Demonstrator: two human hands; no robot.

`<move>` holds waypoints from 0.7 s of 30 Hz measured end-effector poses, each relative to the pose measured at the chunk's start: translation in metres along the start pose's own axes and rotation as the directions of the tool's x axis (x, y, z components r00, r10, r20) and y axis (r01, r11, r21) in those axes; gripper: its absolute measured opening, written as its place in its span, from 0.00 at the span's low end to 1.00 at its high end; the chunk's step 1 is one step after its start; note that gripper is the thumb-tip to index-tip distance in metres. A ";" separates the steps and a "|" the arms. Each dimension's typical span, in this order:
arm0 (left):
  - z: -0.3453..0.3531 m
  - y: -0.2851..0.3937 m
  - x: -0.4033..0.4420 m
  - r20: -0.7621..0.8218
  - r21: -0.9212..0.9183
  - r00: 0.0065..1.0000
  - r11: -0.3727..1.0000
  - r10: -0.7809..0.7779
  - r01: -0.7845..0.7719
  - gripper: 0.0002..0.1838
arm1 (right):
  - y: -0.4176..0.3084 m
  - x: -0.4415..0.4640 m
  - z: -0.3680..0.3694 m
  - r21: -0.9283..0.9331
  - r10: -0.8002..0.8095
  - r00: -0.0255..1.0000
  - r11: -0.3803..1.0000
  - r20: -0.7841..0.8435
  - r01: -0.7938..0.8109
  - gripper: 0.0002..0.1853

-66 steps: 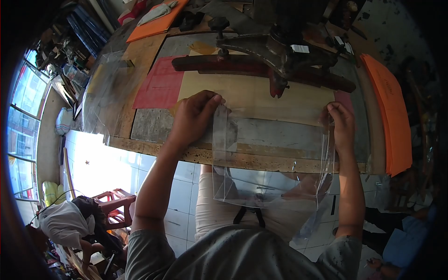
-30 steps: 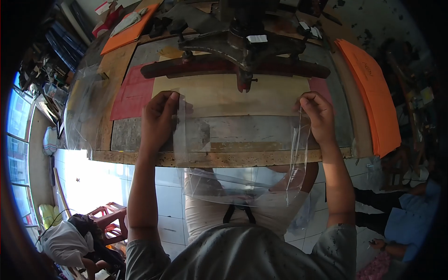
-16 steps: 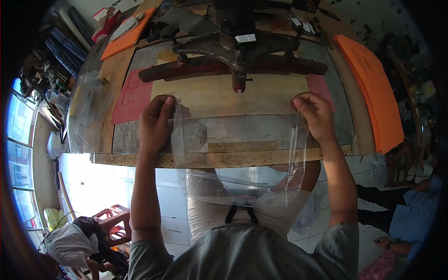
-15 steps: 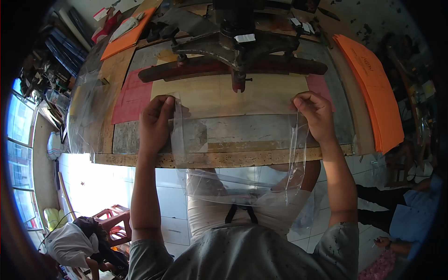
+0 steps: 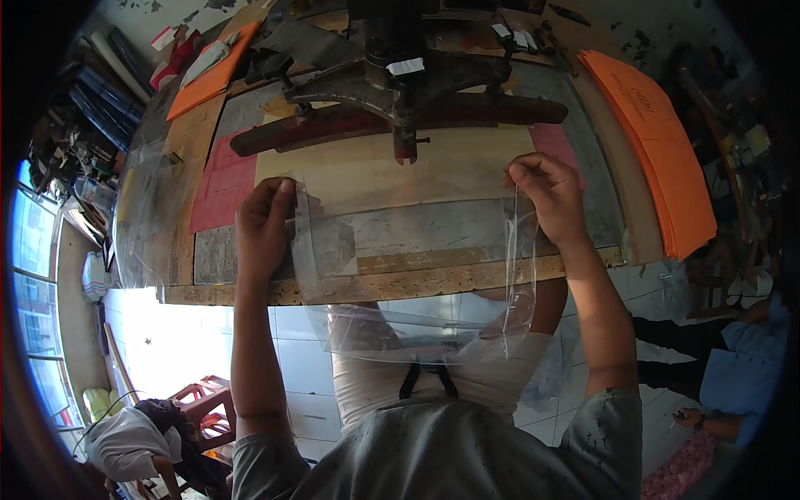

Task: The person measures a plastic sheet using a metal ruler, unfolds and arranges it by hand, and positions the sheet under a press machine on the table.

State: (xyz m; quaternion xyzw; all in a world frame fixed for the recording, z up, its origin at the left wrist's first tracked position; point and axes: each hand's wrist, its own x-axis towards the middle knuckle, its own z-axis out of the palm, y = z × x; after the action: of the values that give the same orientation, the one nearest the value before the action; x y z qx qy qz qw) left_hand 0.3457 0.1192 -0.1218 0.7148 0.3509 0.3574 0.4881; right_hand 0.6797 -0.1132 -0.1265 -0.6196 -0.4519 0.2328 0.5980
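A clear plastic sheet [image 5: 400, 333], folded or bag-like at its sides, hangs between my hands over the table's front edge. My left hand [image 5: 268, 218] pinches its upper left corner between thumb and fingers. At the upper right corner, my right hand [image 5: 546, 196] holds it the same way. Behind the sheet, a cream sheet [image 5: 367, 167] lies across the grey work surface [image 5: 225, 260], with a red piece [image 5: 225, 183] showing at its left. The dark metal press bar [image 5: 333, 121] stands above the cream sheet, beyond both hands.
Orange sheets [image 5: 658, 158] are stacked at the table's right edge. More clear plastic [image 5: 146, 225] drapes over the left side. A person in white [image 5: 125, 442] is at the lower left, and another in blue [image 5: 733, 375] at the lower right. A red stool [image 5: 204, 408] stands left.
The view has shifted, so the press and table appear farther left than at first. Both hands still grip the clear sheet and appear farther left too; the blue-clad person shows more fully.
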 end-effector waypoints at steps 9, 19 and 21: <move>-0.004 -0.005 0.000 0.025 -0.026 0.999 0.999 0.035 -0.034 0.15 | -0.002 0.003 0.000 0.061 -0.016 1.000 0.998 -0.008 0.017 0.15; -0.005 -0.002 -0.003 0.053 -0.046 0.999 0.999 0.013 -0.010 0.15 | 0.000 0.002 0.000 -0.007 0.013 0.999 1.000 -0.051 -0.013 0.14; -0.004 -0.001 -0.003 0.048 -0.063 0.999 0.998 0.000 0.003 0.15 | 0.002 0.003 0.001 -0.009 0.017 0.998 1.000 -0.059 -0.018 0.14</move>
State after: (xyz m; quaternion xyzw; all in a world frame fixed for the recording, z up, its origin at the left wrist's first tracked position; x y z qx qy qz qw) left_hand 0.3409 0.1189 -0.1223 0.7070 0.3280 0.3506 0.5192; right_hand 0.6806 -0.1102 -0.1278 -0.6329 -0.4296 0.2176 0.6062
